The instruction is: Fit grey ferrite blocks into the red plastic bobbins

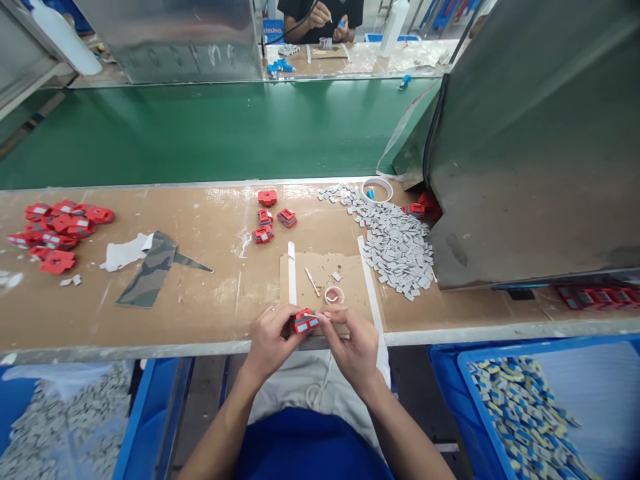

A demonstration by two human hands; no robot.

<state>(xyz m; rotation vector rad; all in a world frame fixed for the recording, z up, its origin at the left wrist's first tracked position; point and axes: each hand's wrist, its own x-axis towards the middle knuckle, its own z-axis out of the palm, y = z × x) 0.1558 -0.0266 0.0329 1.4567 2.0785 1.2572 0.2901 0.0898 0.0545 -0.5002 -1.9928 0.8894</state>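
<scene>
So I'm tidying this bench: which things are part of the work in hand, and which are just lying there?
In use: red part, held by left hand and right hand; grey pads pile.
Lying about: camouflage cloth, tape roll.

Both hands hold a small part (305, 322) at the bench's (210, 320) near edge; behind it lies a tape ring (334, 295), a chip pile (397, 247) to the right (another part heap (57, 230) far left).

Your forearms came up from below and converged at the middle. Your left hand (270, 337) and right hand (353, 343) met fingertip to fingertip, fingers curled inward, each grip pinched closed, wrists bent slightly, palms turned toward each other.
</scene>
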